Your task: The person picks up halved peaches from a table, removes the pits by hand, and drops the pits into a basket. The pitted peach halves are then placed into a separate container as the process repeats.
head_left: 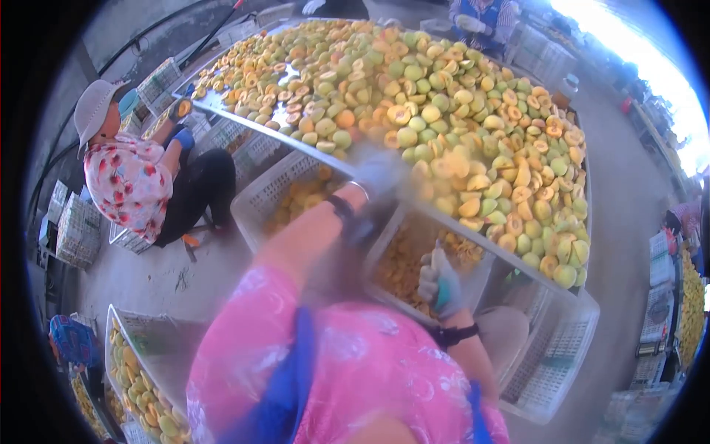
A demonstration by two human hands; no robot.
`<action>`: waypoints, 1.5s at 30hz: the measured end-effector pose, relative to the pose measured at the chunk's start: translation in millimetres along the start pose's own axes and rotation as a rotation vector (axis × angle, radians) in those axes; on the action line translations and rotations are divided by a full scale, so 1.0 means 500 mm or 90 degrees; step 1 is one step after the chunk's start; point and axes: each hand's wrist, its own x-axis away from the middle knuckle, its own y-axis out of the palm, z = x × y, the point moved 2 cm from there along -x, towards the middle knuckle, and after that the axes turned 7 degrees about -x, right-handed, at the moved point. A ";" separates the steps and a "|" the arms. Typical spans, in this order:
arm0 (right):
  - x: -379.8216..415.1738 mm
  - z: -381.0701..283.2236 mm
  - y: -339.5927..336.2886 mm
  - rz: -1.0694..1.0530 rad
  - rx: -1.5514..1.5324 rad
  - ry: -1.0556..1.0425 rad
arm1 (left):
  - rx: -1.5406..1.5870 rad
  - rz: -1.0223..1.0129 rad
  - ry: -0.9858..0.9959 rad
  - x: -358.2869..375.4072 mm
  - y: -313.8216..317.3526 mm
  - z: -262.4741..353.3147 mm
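**Peach halves heaped on a steel table, gloved hands at its near edge**

Peach halves [444, 118], rounded and smooth-skinned, green to yellow with orange cut faces, piled thick across a shiny metal table [244, 122] just beyond both hands. Left hand [377, 174] stretched forward to the table's near rim, gloved in pale fabric, heavily blurred; cannot tell whether spread or closed, nor whether anything is held. Right hand [440, 285] lower and nearer the body, in a grey knitted glove, curled into a fist around a slim teal-handled tool [441, 277] standing upright. Dark bands at both wrists, pink floral sleeves behind.

Directly beneath the hands, white plastic crates [281, 185] with perforated lattice walls, one holding yellow fruit pieces [403, 263]. Right of the right hand, another lattice crate [562, 348], walls pale and gridded. Far left of the left hand, a seated person [129, 181] in a white cap and red-flowered blouse, blue-gloved hand near the table corner. Below left, a further crate [140, 370] of yellow-green fruit. Grey concrete floor [163, 281] between.
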 end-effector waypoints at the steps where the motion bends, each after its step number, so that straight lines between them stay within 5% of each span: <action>1: -0.004 -0.002 0.000 -0.007 0.006 -0.015 | -0.004 0.015 0.008 -0.014 -0.010 0.025; 3: -0.005 0.002 -0.010 0.005 -0.015 0.049 | 0.221 -0.017 -0.168 -0.030 -0.018 0.054; 7: -0.012 0.003 -0.036 -0.062 -0.046 0.081 | 0.184 -0.068 -0.151 -0.063 -0.005 0.062; 12: -0.017 0.015 -0.020 -0.026 0.046 0.073 | 0.315 0.053 -0.126 -0.030 -0.021 0.082; 14: -0.045 0.030 -0.058 -0.042 0.065 0.077 | 0.223 0.086 -0.098 -0.045 0.017 0.074; 16: -0.062 0.033 -0.074 -0.015 0.345 -0.075 | 0.225 0.122 -0.085 -0.048 0.053 0.053; 17: -0.045 0.036 -0.068 -0.018 0.129 0.014 | 0.287 0.111 -0.103 -0.040 0.055 0.048; 18: -0.037 0.039 -0.057 -0.020 0.134 0.017 | 0.351 0.100 -0.118 -0.036 0.057 0.044; 20: -0.026 0.041 -0.057 0.131 0.229 -0.059 | 0.358 0.140 -0.107 -0.036 0.082 0.031; 23: -0.028 0.048 -0.074 0.156 0.305 -0.131 | 0.600 0.214 -0.187 0.001 0.066 0.028; 26: -0.044 0.050 -0.081 0.133 0.424 -0.186 | 0.823 0.294 -0.099 0.047 0.034 0.043; 28: -0.020 0.051 -0.014 0.163 0.429 -0.164 | 1.340 0.312 -0.282 0.108 -0.010 0.073; 34: 0.032 0.029 0.168 0.115 0.440 -0.170 | 1.783 0.115 -0.260 0.161 0.039 0.084; 36: 0.029 0.017 0.180 0.099 0.463 -0.193 | 1.741 0.090 -0.169 0.180 0.060 0.094; 38: 0.030 0.003 0.200 0.054 0.518 -0.217 | 0.964 0.390 -0.008 0.165 0.100 0.074; 39: 0.033 0.000 0.210 0.059 0.513 -0.230 | 0.795 0.452 0.029 0.173 0.097 0.077; 40: 0.031 -0.005 0.207 0.067 0.513 -0.231 | 0.802 0.449 0.031 0.184 0.068 0.089; 42: 0.019 -0.015 0.197 0.021 0.602 -0.265 | 1.300 0.282 0.058 0.200 0.032 0.114; 43: -0.009 -0.013 0.166 0.026 0.603 -0.263 | 1.304 0.280 0.056 0.197 0.045 0.114; 45: -0.060 -0.011 0.120 -0.039 0.722 -0.472 | 1.051 0.362 0.114 0.188 0.062 0.112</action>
